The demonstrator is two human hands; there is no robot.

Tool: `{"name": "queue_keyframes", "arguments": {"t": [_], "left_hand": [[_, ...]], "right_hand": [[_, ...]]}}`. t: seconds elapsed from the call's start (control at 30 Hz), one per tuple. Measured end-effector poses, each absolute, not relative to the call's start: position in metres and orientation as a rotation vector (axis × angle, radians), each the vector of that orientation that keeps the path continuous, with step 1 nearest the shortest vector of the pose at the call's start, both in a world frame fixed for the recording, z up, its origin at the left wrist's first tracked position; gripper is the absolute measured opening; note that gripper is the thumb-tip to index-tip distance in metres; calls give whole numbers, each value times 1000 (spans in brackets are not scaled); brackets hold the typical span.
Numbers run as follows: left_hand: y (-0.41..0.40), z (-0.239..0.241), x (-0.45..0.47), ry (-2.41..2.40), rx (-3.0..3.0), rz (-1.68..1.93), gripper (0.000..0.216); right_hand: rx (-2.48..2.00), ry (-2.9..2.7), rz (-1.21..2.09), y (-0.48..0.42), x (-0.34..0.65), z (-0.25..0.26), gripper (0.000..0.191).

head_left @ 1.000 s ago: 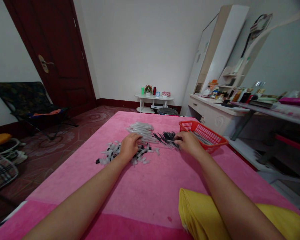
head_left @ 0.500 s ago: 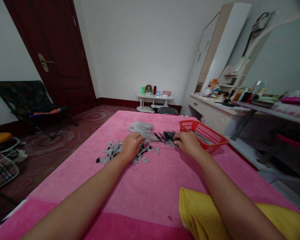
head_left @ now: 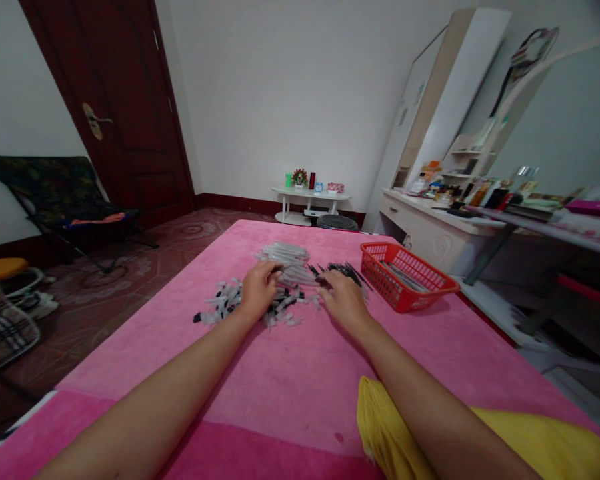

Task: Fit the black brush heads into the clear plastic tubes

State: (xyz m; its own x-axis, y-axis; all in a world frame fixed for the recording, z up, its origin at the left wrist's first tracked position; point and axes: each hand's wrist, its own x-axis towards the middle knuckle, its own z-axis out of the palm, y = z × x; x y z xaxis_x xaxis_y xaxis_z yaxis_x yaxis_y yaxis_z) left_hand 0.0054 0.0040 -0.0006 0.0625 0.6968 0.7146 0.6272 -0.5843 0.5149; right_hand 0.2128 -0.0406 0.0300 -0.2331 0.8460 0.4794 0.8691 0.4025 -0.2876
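Visibly, left hand (head_left: pixel 259 291) and right hand (head_left: pixel 345 301) curl near slender translucent tubes (head_left: pixel 283 253), grip unclear.

There are two hands (head_left: pixel 260 292), one red basket (head_left: pixel 411 301), one yellow cloth (head_left: pixel 545 433), and one pile each of short bits (head_left: pixel 225 300), clear tubes (head_left: pixel 283 253) and dark rods (head_left: pixel 349 269), all too crowded to count.

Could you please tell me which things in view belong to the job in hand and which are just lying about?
Likely part of the job:
- clear tubes
- black rods
- small pieces
- red basket

Seemingly just lying about:
- yellow cloth
- folding chair
- green cup
- flowers
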Motion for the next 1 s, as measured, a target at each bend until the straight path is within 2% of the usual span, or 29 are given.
{"name": "queue_keyframes", "arguments": {"t": [0.17, 0.33, 0.5, 0.7, 0.8, 0.9, 1.0], "left_hand": [[14, -9, 1, 1379, 2005, 1734, 19], [13, -10, 2, 1360, 2076, 1685, 20], [9, -7, 3, 1363, 2127, 1654, 21], [5, -3, 2, 1396, 2174, 1617, 19], [3, -2, 2, 1403, 2219, 1580, 19], [0, -1, 3, 1410, 2275, 1538, 20], [-2, 0, 4, 1406, 2362, 1488, 20]], "right_hand": [[-1511, -2254, -34, -30, 198, 21, 16], [-1613, -2295, -101, -14, 184, 18, 20], [-1755, -2272, 9, -3, 178, 14, 19], [-1665, -2183, 62, -8, 177, 10, 13], [-1560, -2026, 89, -11, 182, 10, 24], [-1387, -1833, 243, -8, 191, 12, 28], [-1238, -1594, 578, -2, 199, 13, 23]]}}
